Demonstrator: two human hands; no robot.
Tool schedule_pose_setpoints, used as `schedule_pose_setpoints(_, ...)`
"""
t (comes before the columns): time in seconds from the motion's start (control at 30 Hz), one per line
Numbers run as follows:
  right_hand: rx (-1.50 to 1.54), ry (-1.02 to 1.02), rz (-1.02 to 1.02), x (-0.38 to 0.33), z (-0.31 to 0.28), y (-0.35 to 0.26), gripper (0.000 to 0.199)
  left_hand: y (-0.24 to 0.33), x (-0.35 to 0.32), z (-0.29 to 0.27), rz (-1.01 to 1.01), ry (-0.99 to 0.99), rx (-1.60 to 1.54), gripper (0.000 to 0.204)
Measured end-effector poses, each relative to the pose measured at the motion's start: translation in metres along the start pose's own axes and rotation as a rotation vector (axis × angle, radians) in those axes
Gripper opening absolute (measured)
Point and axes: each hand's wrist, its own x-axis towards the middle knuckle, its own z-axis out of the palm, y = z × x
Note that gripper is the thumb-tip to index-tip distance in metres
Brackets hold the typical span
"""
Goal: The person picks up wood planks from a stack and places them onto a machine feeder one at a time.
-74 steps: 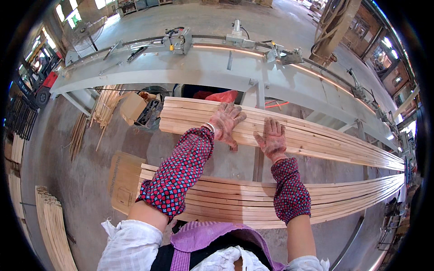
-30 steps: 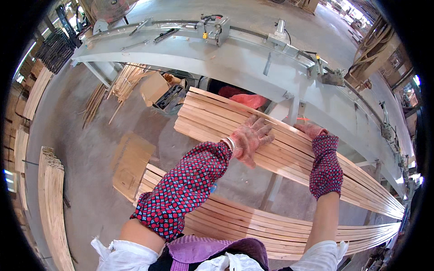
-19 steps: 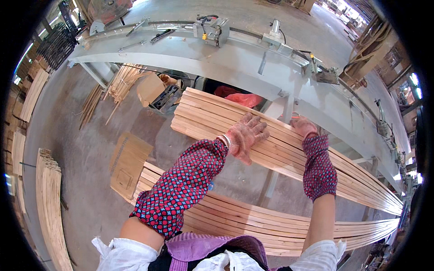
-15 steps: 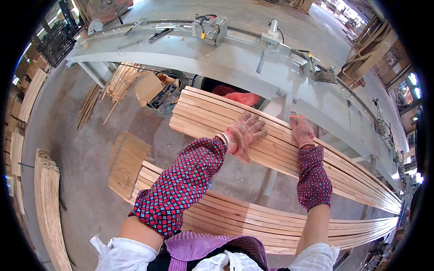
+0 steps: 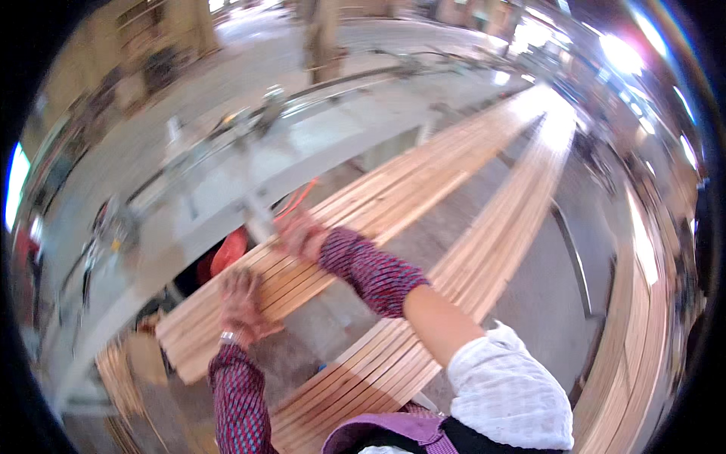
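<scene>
Motion blur softens the whole view, and the fingertips of the right hand [image 5: 297, 234] are too smeared to separate. The far ends of the upper row of long, pale, flat wooden strips [image 5: 386, 200] dissolve into glare, and both hands cover parts of its near portion. A second, lower row of similar pale wooden strips [image 5: 484, 276] is partly hidden by the right forearm, its near end running down behind the purple apron [image 5: 378, 427]. The left forearm is cut off at the lower edge.

The upper row's long axis slants from lower left to upper right, alongside the pale grey metal bench [image 5: 219, 189]; the two rows converge in the distance.

The upper row lies beneath both hands. The left hand [image 5: 243, 306] rests near its closer end, fingers extended, clasping nothing. The right hand lies farther along, across the bench-side edge; whether it grips cannot be told.
</scene>
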Motion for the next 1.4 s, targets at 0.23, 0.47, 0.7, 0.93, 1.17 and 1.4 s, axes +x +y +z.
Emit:
schedule_pose_setpoints(0.23, -0.04, 0.117, 0.087, -0.037, -0.028, -0.042, 0.087, 0.028, 0.009, -0.036, -0.035, -0.094, 0.014, 0.122)
schedule_pose_setpoints(0.47, 0.107, 0.001, 0.075, -0.075, -0.035, -0.079, 0.101, 0.02, 0.001, -0.023, -0.004, -0.04, 0.027, 0.122)
schedule_pose_setpoints(0.7, 0.109, 0.037, 0.029, -0.095, -0.026, -0.085, 0.1, 0.014, -0.002, -0.008, 0.017, -0.002, 0.083, 0.124)
schedule_pose_setpoints(0.93, 0.053, 0.007, 0.035, -0.09, -0.053, -0.092, 0.097, 0.022, -0.003, -0.02, -0.021, -0.061, 0.113, 0.123)
schedule_pose_setpoints(1.17, 0.058, 0.071, 0.043, -0.092, -0.046, -0.09, 0.096, 0.026, 0.001, -0.023, -0.027, -0.072, 0.081, 0.122)
schedule_pose_setpoints(1.4, 0.066, 0.034, 0.034, -0.091, -0.056, -0.093, 0.095, 0.016, -0.004, -0.011, -0.034, -0.031, 0.032, 0.12)
